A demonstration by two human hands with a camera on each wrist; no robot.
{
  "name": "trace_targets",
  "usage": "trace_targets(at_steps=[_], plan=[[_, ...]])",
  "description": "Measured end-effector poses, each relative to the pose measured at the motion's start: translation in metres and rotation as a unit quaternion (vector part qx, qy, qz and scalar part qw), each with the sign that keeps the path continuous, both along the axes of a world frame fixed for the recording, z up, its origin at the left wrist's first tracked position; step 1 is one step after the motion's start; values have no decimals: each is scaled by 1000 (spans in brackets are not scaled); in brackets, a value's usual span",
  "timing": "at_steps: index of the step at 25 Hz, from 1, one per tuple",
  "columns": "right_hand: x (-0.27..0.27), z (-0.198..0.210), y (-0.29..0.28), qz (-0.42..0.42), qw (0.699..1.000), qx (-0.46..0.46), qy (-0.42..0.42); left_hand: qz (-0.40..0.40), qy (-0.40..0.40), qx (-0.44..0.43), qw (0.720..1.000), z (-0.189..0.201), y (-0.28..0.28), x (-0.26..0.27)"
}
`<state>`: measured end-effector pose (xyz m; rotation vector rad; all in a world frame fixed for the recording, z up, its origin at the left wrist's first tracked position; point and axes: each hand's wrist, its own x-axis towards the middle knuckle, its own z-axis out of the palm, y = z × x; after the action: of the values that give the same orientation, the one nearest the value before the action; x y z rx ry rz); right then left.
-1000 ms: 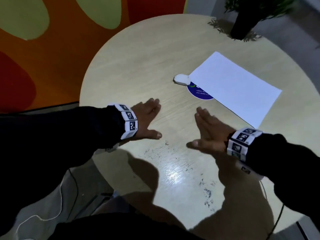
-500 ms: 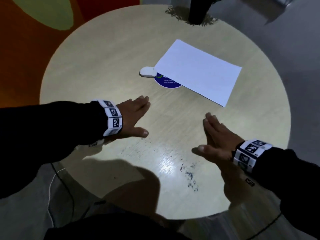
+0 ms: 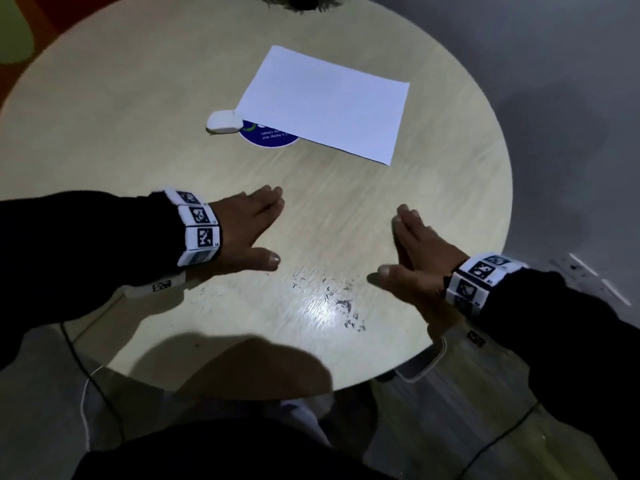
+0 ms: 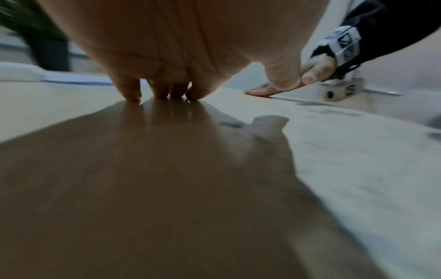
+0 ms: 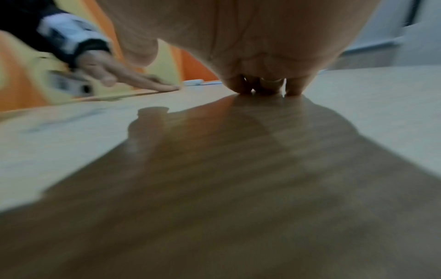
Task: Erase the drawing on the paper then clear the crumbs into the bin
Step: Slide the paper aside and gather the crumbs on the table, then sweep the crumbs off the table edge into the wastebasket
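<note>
Lying between the 2 hands on the table [image 3: 138, 98], the crumbs [image 3: 341, 304] sit nearer the right hand [image 3: 420, 261] than the left hand [image 3: 247, 233]. Both hands rest flat, fingers straight and together, fingertips touching the wood, holding nothing. Count: 1 paper [image 3: 325, 102], blank, at the far side; 1 eraser [image 3: 224, 121] at its left corner; 1 blue sticker [image 3: 268, 136] partly under it.

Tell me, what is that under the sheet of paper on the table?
A round blue sticker pokes out from under the paper's near edge, with upside-down white print. The sheet covers the rest of it. A white eraser lies beside that corner.
</note>
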<state>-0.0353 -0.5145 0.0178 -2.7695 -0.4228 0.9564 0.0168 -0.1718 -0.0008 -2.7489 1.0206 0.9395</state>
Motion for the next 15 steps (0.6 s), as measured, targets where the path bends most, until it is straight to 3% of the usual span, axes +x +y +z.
trace_targets(at_steps=[2, 4, 6, 9, 11, 13, 15], plan=[[-40, 0, 29, 95, 995, 31, 23, -93, 40, 5, 995, 3, -11, -32], [-65, 2, 44, 136, 989, 54, 31, -120, 78, 9, 990, 15, -13, -45], [-66, 6, 35, 69, 996, 61, 20, -67, 56, -14, 996, 26, -9, -32], [-62, 8, 4, -109, 994, -3, -8, -8, -3, -23, 1000, 25, 0, -11], [-75, 0, 14, -106, 994, -20, -14, -51, 28, 10, 998, 13, -5, -15], [-91, -10, 43, -56, 998, 26, -7, -122, 53, -1, 991, 12, -18, -33], [-107, -4, 60, -71, 994, 86, -5, -135, 80, -32, 987, 27, -21, -49]])
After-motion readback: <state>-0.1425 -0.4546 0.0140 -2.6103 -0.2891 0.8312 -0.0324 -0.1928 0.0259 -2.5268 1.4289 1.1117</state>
